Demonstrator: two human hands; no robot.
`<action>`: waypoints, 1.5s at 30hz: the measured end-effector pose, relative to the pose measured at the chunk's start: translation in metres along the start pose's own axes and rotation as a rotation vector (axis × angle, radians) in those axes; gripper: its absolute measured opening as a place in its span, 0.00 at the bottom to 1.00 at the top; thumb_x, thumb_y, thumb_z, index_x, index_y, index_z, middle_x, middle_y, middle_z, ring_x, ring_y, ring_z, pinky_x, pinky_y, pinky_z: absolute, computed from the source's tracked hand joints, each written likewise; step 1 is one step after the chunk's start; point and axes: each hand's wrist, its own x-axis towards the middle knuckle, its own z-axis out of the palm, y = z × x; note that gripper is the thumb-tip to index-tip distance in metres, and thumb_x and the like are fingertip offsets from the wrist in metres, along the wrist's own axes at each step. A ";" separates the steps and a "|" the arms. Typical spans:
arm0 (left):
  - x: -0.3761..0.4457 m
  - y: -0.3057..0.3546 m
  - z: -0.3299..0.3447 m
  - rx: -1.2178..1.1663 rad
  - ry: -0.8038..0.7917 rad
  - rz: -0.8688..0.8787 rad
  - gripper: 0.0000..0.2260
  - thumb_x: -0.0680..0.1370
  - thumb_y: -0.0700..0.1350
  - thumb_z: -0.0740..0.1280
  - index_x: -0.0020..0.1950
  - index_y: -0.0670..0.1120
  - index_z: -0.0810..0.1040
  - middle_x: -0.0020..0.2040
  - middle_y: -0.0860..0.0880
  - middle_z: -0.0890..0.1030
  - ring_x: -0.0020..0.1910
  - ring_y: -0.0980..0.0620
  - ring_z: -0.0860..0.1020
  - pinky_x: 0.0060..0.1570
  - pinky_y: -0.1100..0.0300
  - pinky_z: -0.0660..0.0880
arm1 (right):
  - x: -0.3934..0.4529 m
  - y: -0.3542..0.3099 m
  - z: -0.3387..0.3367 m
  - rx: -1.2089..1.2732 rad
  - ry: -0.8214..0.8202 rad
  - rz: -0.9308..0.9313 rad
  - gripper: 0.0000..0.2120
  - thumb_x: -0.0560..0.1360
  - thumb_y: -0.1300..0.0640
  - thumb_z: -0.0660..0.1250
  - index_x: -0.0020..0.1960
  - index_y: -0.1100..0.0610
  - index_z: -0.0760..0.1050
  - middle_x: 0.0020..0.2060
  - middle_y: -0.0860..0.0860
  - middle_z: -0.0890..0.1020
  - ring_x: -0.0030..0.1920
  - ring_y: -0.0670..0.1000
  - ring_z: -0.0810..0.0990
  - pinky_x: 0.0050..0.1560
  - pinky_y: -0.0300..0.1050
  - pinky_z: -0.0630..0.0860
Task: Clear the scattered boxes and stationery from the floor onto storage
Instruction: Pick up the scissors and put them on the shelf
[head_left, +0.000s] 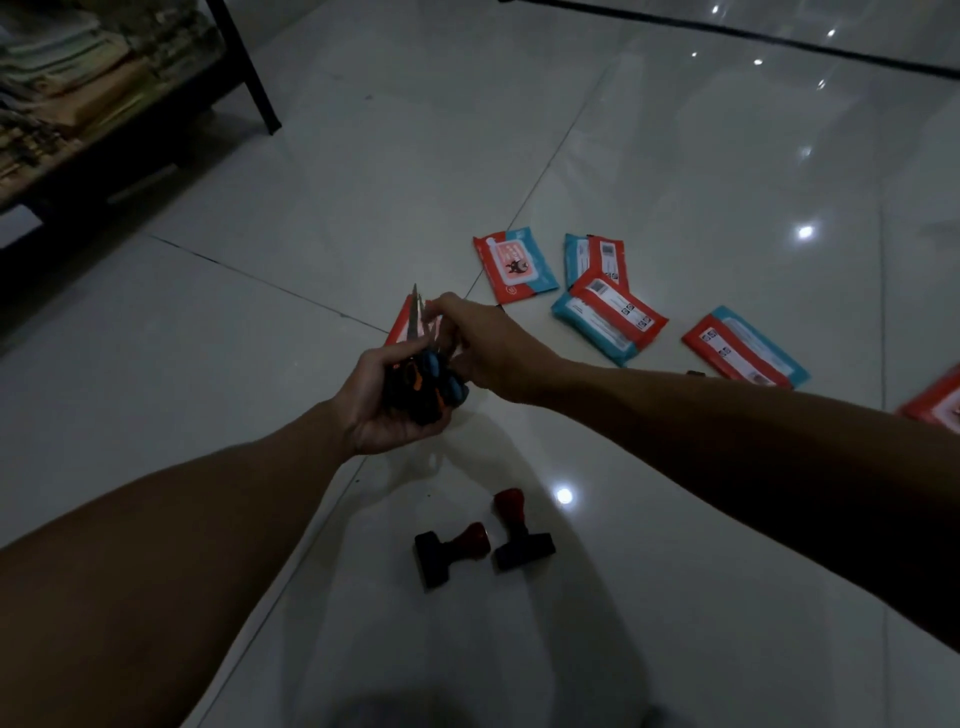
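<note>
My left hand (382, 402) grips a bundle of scissors (423, 364) by their black, orange and blue handles, blades pointing up and away. My right hand (483, 343) reaches across from the right and pinches the blades near the top of the bundle. Several red and blue packets lie on the white tile floor: one (514, 267) just beyond my hands, two overlapping (608, 306), one further right (745, 348), and another (935, 402) cut off by the right edge. One more packet (400, 322) is mostly hidden behind the scissors. Two rubber stamps (452, 548) (519, 535) with red handles lie near me.
A low dark shelf (104, 130) stacked with papers and folded items stands at the far left, its black leg (249, 67) on the tiles. A dark strip (727, 31) runs across the floor at the far top right. Glossy tiles reflect ceiling lights.
</note>
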 end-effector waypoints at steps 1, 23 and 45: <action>0.000 0.000 0.002 0.012 0.007 0.003 0.22 0.76 0.51 0.71 0.66 0.42 0.76 0.57 0.39 0.80 0.52 0.42 0.82 0.40 0.51 0.80 | 0.001 0.001 0.000 -0.029 0.009 0.014 0.17 0.76 0.65 0.70 0.62 0.59 0.71 0.48 0.45 0.73 0.43 0.41 0.74 0.39 0.29 0.73; -0.002 -0.010 0.030 0.487 0.039 -0.048 0.12 0.78 0.41 0.70 0.60 0.49 0.75 0.58 0.42 0.80 0.56 0.44 0.79 0.50 0.50 0.81 | -0.020 0.009 -0.004 0.668 -0.105 0.790 0.11 0.81 0.53 0.65 0.62 0.55 0.77 0.55 0.53 0.80 0.51 0.55 0.81 0.40 0.48 0.82; 0.030 -0.022 0.022 0.679 0.112 -0.218 0.12 0.80 0.50 0.65 0.61 0.47 0.72 0.61 0.38 0.78 0.59 0.41 0.79 0.57 0.48 0.80 | -0.027 0.027 0.010 0.610 -0.088 0.995 0.10 0.80 0.57 0.67 0.59 0.61 0.75 0.50 0.56 0.83 0.45 0.53 0.84 0.38 0.47 0.84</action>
